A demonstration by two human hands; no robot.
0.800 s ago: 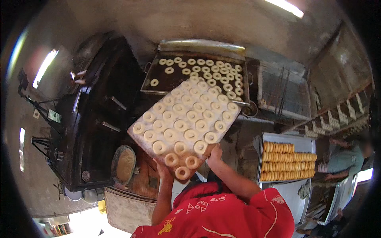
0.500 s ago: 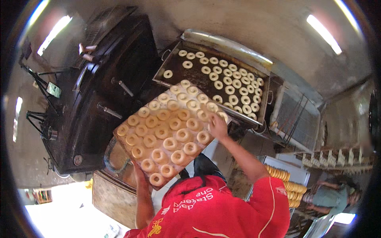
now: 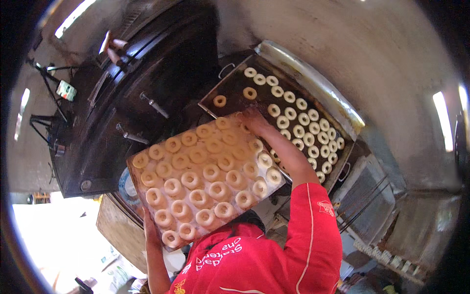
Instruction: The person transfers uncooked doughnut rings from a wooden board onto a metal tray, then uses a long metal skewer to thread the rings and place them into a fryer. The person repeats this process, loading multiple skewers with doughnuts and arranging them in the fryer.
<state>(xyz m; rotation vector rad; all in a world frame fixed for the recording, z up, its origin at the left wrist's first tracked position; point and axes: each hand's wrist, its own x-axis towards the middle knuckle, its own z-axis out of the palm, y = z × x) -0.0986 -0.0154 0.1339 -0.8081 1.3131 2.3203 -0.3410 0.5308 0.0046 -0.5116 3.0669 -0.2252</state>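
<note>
The left hand (image 3: 151, 224) is gripping a likely stiff, weighty board (image 3: 200, 168) by its edge, probably the best hold. Dough rings (image 3: 192, 197) are lying atop, seemingly soft, needing light pinches. Near the dark pan (image 3: 234, 92), the right hand (image 3: 251, 120) is covering the far corner, grasp unclear.

Dough rings (image 3: 175, 210) lie on the board (image 3: 194, 168), pan (image 3: 233, 87) behind right, cabinet (image 3: 169, 73) behind left.
</note>
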